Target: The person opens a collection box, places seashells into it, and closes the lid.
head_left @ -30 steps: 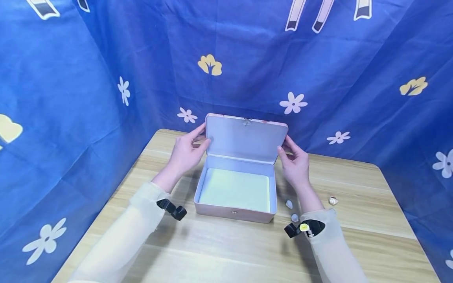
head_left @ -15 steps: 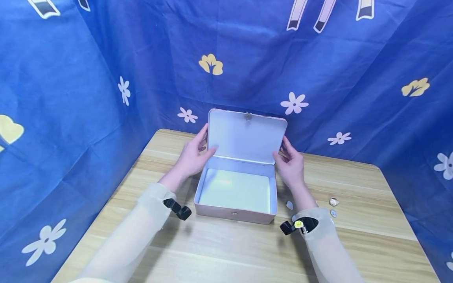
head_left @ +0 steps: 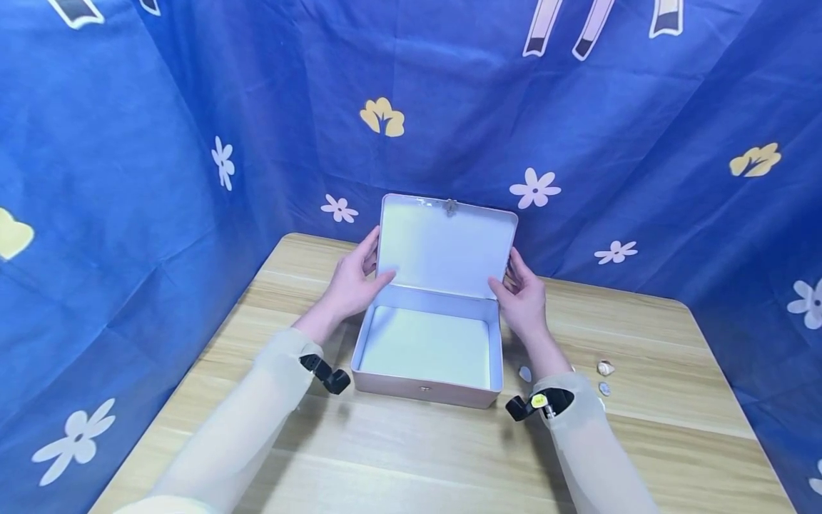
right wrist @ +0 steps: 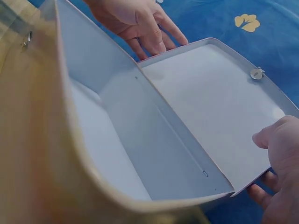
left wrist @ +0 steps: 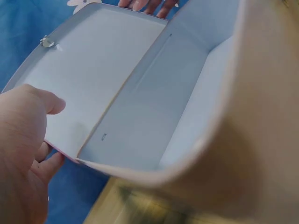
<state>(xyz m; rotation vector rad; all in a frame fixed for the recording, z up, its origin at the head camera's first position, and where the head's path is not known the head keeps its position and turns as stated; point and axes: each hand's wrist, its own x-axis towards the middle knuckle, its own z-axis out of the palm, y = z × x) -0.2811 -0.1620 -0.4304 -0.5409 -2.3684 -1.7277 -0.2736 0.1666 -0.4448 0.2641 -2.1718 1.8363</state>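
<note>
A hinged tin box [head_left: 392,383], pinkish outside and pale inside, rests on the table with its lid [head_left: 446,243] raised. Nothing lies inside it. The left hand [head_left: 352,287] grips the lid's left edge, thumb over the inner face and fingers behind. On the opposite edge the right hand [head_left: 525,303] holds the lid the same way. The left wrist view shows the left hand [left wrist: 23,140] at the lid's side, near the hinge line. A small metal catch [right wrist: 257,73] sits at the lid's free edge in the right wrist view.
To the right of the box, a whitish shell [head_left: 525,373] lies close to the right forearm. Farther right are a spiral shell [head_left: 605,368] and a small bluish-white piece [head_left: 604,388]. Blue patterned cloth [head_left: 443,128] hangs behind the wooden table [head_left: 385,457].
The lid has tilted farther back, with both hands staying on its edges. Both hands have moved slightly inward, and the right forearm's shift has uncovered the bluish-white piece.
</note>
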